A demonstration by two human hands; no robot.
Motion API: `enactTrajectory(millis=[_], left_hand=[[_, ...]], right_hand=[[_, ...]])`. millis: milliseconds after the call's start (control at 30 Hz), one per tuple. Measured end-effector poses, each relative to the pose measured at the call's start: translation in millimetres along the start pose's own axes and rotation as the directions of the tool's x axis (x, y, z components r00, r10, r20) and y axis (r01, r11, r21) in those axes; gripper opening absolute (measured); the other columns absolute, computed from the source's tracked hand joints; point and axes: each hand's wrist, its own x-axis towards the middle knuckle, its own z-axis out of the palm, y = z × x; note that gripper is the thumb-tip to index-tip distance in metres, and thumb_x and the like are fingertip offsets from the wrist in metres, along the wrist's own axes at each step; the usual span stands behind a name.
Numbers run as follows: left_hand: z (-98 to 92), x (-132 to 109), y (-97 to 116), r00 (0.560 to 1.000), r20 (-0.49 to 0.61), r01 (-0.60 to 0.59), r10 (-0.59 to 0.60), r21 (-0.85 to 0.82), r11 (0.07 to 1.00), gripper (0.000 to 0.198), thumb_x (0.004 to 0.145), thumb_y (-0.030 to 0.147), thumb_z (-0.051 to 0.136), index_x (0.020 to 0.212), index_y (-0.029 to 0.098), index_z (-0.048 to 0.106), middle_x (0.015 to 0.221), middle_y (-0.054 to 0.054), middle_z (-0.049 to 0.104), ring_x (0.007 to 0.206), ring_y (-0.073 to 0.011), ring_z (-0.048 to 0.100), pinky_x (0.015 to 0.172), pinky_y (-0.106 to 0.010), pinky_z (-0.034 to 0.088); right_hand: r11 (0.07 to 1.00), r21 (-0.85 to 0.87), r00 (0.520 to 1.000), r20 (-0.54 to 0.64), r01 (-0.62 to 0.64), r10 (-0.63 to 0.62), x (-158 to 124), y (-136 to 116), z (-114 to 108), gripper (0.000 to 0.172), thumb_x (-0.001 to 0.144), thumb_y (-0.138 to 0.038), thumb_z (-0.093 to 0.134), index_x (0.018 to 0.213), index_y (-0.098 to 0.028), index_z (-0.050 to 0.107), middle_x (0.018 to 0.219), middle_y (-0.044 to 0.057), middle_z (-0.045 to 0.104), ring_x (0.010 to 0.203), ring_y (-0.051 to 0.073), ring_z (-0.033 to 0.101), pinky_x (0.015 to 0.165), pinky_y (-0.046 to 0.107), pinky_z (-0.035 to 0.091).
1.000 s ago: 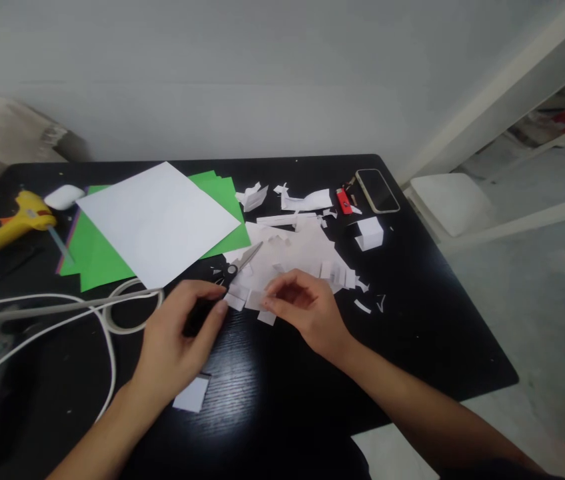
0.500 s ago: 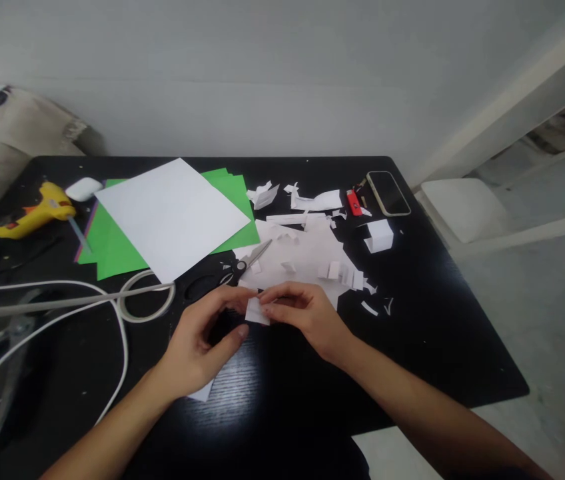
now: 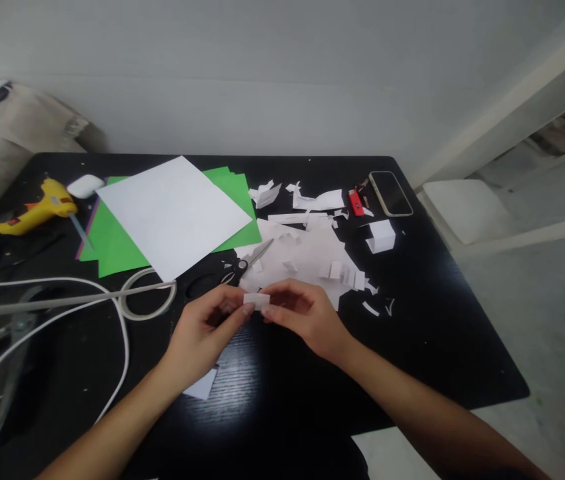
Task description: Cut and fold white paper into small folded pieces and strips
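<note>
Between my two hands is a small piece of white paper, pinched at both ends just above the table. My left hand grips its left end between thumb and fingers. On the other end, the thumb and fingers of my right hand are closed. Just beyond my left hand lie scissors, blades spread and pointing away to the right over a cut white sheet. Partly under my left wrist is another small white paper piece.
A large white sheet rests on green paper. A yellow glue gun, a tape roll and a white cable occupy the left. Paper scraps, a red lighter and a phone lie right.
My left thumb has come up onto the small paper piece, which now sits level and looks shorter, as if folded or tilted. My left hand has moved slightly, uncovering more of the paper beneath its wrist.
</note>
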Motion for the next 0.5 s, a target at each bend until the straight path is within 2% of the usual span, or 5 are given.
enactTrajectory(millis=[100, 233, 500], left_hand=[[1.9, -0.2, 3.9, 1.0, 0.005, 0.03, -0.03, -0.045, 0.999, 0.009, 0.091, 0.028, 0.073, 0.097, 0.021, 0.073, 0.072, 0.002, 0.072, 0.067, -0.0133, 0.067, 0.063, -0.024, 0.056], [2.8, -1.0, 7.9, 1.0, -0.002, 0.018, -0.018, -0.062, 0.998, 0.012, 0.091, 0.024, 0.071, 0.103, 0.02, 0.071, 0.076, 0.001, 0.074, 0.069, -0.0132, 0.071, 0.065, -0.024, 0.058], [2.4, -4.1, 4.6, 0.998, -0.008, -0.056, 0.056, -0.035, 0.998, 0.004, 0.094, 0.019, 0.069, 0.097, 0.021, 0.071, 0.075, 0.002, 0.073, 0.067, -0.0105, 0.07, 0.063, -0.019, 0.056]], right_hand=[[0.995, -0.079, 0.997, -0.04, 0.067, -0.071, -1.4, 1.5, 2.1, 0.019, 0.076, -0.03, 0.09, 0.09, -0.021, 0.08, 0.083, 0.0, 0.078, 0.075, 0.016, 0.074, 0.079, 0.032, 0.063], [0.996, -0.064, 0.997, -0.047, 0.064, -0.068, -1.2, 1.2, 2.3, 0.021, 0.075, -0.031, 0.091, 0.089, -0.021, 0.079, 0.08, -0.001, 0.076, 0.071, 0.015, 0.072, 0.075, 0.032, 0.063], [0.996, -0.063, 0.997, -0.036, 0.059, -0.062, -1.1, 0.2, 1.8, 0.017, 0.077, -0.032, 0.09, 0.084, -0.02, 0.079, 0.079, 0.0, 0.075, 0.071, 0.015, 0.072, 0.075, 0.031, 0.061]])
